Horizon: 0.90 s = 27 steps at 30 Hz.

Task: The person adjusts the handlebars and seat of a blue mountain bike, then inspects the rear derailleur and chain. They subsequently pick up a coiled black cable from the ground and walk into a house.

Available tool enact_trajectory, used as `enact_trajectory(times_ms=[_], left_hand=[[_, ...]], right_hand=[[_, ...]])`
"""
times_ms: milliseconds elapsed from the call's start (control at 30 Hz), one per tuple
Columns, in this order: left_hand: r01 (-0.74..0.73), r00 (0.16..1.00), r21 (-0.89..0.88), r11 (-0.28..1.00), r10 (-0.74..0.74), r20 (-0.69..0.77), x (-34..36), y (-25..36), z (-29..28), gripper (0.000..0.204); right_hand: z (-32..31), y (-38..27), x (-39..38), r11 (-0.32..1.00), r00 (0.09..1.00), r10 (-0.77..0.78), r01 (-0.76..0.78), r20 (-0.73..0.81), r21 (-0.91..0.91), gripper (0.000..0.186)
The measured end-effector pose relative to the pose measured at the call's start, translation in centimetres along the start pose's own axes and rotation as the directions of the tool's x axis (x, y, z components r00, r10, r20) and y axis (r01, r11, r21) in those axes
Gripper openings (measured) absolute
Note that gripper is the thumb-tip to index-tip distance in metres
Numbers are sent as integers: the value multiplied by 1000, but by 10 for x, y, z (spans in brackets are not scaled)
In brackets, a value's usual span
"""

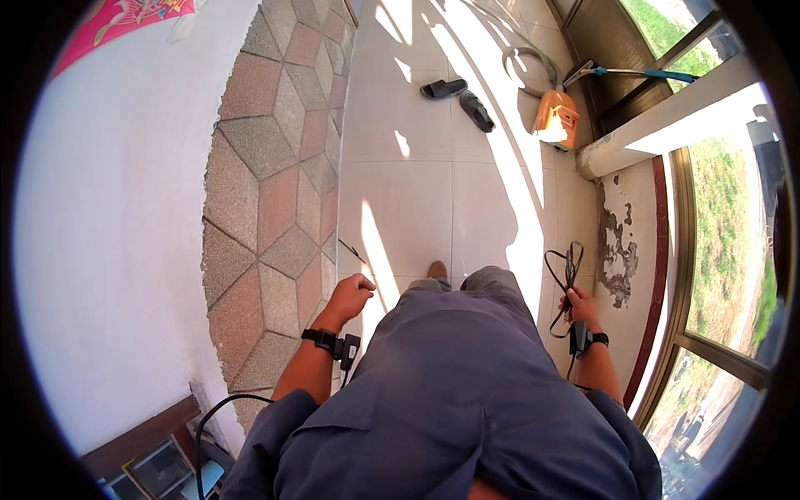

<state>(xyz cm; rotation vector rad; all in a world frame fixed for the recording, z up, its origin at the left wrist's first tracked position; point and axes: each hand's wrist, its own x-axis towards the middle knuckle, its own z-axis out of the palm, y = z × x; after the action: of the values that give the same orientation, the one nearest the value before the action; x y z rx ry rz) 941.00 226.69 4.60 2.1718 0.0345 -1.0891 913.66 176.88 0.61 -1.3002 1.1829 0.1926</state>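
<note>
My right hand (581,307) grips a bundle of thin black cable (573,265), folded into loops that stick out above and beside the fingers. On the other side, my left hand (353,293) is closed near the tiled wall; whether anything is inside the curled fingers cannot be seen. A short, thin dark strand (352,250) shows just beyond that hand, and I cannot tell whether it joins it. Each wrist carries a black strap with a small box, the left box (348,350) having a cord.
Black slippers (477,111) lie on the pale tiled floor (400,192) ahead. An orange machine (557,117) with a grey hose (533,60) stands at the right wall, near a blue-handled tool (658,75). Windows (723,225) line the right; patterned tiles (275,167) cover the left wall.
</note>
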Motion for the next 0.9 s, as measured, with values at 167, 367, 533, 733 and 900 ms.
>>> enact_trajectory(times_ms=[167, 367, 533, 733, 900], left_hand=[[-71, 997, -1, 997, 71, -44, 114, 88, -64, 14], [28, 993, -106, 994, -39, -111, 215, 138, -118, 18], [132, 975, -254, 958, -171, -142, 271, 196, -166, 28], [203, 964, -316, 927, -246, -103, 392, 255, -232, 28], [95, 990, -102, 990, -104, -95, 527, 314, -325, 33]], right_hand=[[34, -89, 89, 1000, 1000, 15, -15, -16, 27, 19], [80, -217, 240, 1000, 999, 7, -7, 35, 4, 22], [130, -376, 342, 994, 988, -98, 103, 116, -41, 21], [229, -583, 423, 844, 927, -302, 368, 221, -390, 24], [285, -672, 504, 885, 908, -315, 386, 277, -261, 22]])
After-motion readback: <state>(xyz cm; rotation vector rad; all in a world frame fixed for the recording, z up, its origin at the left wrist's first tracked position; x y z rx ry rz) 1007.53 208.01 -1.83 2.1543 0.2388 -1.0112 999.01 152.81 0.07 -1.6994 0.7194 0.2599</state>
